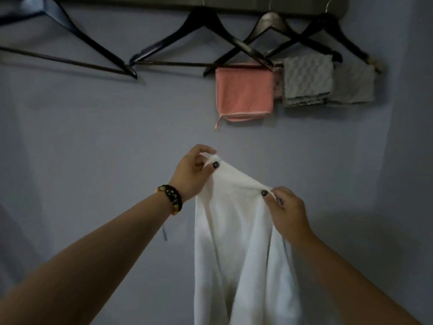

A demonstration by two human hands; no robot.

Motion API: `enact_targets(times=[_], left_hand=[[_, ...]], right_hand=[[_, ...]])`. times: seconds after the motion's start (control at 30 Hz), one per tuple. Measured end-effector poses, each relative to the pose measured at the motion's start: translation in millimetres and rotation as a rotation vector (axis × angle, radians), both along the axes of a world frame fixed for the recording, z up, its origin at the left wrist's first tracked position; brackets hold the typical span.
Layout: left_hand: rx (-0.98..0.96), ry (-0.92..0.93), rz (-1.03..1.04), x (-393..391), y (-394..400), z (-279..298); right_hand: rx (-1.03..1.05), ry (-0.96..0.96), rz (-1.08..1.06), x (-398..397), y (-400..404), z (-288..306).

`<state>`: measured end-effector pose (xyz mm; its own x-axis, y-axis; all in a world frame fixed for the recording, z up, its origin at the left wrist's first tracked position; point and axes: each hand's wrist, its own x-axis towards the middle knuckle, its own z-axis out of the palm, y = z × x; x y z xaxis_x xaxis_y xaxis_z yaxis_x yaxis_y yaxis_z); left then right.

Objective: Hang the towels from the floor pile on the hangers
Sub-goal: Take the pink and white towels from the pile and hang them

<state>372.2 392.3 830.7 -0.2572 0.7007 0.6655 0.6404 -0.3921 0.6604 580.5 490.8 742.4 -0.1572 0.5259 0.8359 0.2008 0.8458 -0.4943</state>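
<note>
Towel [236, 231] hangs limp, soft and light. Your left hand [191, 171] and right hand [287, 213] pinch its top edge; keep hold there.

I face a plain blue-grey wall [93, 127], matte and bare across most of what I see. The light is dim and cool, with soft shadows pooling toward the left and lower edges. A dark rail or shelf edge [210, 2] runs along the very top of the wall.
</note>
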Motion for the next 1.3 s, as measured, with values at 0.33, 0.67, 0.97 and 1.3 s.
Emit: enact_targets(times=[0.33, 0.67, 0.97, 1.3], left_hand=[[-0.009, -0.010, 0.035, -7.2, -8.8, -11.6], [-0.115, -0.037, 0.022, 7.4, -4.3, -33.1], [-0.232, 0.046, 0.142, 23.8, 9.5, -31.4], [-0.175, -0.343, 0.335, 39.1, 28.0, -4.3]], right_hand=[[0.030, -0.111, 0.002, 3.6, 12.4, 46.3], [-0.031, -0.064, -0.104, 19.1, 8.3, 33.4], [-0.050, -0.068, -0.083, 24.1, 1.1, 25.9], [-0.089, -0.038, -0.028, 6.1, -17.1, 27.3]])
